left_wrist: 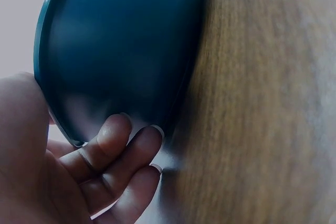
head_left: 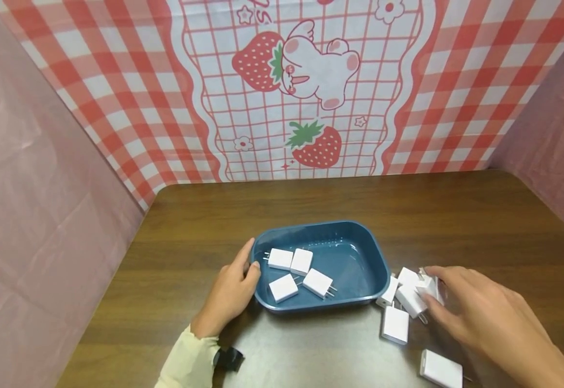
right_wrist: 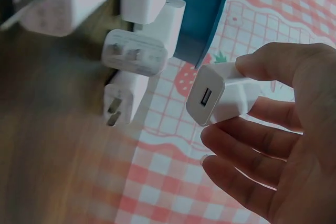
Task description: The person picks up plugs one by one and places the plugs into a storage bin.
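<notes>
A brown wood-grained surface (head_left: 194,215) stands before a red-and-white checked backdrop (head_left: 151,113), with pink cloth (head_left: 44,178) hung along the left side and a matching pink panel (head_left: 556,129) along the right. The held USB wall charger (head_left: 431,291), white and boxy, lies between the thumb and fingers of the right hand (head_left: 486,312), just right of the tray; the fingers pinch its sides, and its single USB port (right_wrist: 206,97) shows in the right wrist view. Five loose chargers (head_left: 395,326) rest on the surface: four clustered just beside the right end of the dark blue tray (head_left: 355,304), one apart and nearer the person. Four more chargers (head_left: 318,283) lie inside the tray, toward its left half, making ten in all. The left hand (head_left: 228,293) holds the tray's left end, fingers bent against the outer wall. A pale yellow sleeve (head_left: 190,358) and a black strap (head_left: 228,358) appear at the left wrist. The backdrop's central print comprises one white cartoon animal (head_left: 321,67), two whole strawberries (head_left: 316,148), two flowers and two stars. Red lettering (head_left: 264,11), turned sideways, is cut off at the upper edge; markings on the chargers' prong faces are too faint to read.
</notes>
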`<act>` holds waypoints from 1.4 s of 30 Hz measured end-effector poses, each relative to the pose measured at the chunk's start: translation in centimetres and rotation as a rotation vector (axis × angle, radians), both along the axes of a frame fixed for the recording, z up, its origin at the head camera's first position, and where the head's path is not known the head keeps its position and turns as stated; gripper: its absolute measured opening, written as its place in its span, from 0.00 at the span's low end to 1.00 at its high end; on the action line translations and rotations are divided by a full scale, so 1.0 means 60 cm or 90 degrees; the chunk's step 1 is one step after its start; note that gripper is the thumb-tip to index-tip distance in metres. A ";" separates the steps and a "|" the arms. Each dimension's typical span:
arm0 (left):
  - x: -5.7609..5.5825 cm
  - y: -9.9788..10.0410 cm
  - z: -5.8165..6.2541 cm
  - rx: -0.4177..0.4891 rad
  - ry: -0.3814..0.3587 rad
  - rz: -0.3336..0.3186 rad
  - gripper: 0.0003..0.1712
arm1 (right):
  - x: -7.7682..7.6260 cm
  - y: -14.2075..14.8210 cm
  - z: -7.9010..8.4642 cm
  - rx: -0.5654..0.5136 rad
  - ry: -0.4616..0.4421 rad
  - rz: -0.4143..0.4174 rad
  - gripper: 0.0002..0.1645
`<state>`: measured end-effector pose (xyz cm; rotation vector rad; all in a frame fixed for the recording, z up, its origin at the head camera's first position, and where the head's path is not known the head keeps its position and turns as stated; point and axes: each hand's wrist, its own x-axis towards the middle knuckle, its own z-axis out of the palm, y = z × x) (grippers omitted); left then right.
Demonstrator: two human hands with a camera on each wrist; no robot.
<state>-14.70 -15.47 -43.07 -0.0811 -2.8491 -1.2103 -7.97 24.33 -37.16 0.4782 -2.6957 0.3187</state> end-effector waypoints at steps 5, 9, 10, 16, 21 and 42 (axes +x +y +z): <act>0.001 0.000 0.000 -0.001 0.000 0.000 0.34 | -0.001 -0.016 0.011 -0.004 -0.005 -0.005 0.29; 0.001 0.000 -0.001 0.001 0.002 -0.001 0.34 | -0.005 -0.028 0.012 -0.019 0.013 0.007 0.29; 0.000 -0.001 -0.001 0.002 0.002 -0.002 0.34 | -0.007 -0.032 0.012 -0.021 0.023 0.014 0.29; -0.001 -0.002 -0.004 0.005 0.005 -0.003 0.34 | -0.011 -0.058 0.015 -0.020 0.026 0.024 0.29; 0.000 -0.003 -0.004 0.001 0.018 -0.005 0.34 | -0.016 -0.083 0.025 -0.010 -0.004 0.033 0.29; 0.000 -0.002 -0.003 0.004 0.007 -0.002 0.34 | -0.084 -0.128 0.006 0.014 -0.118 0.047 0.28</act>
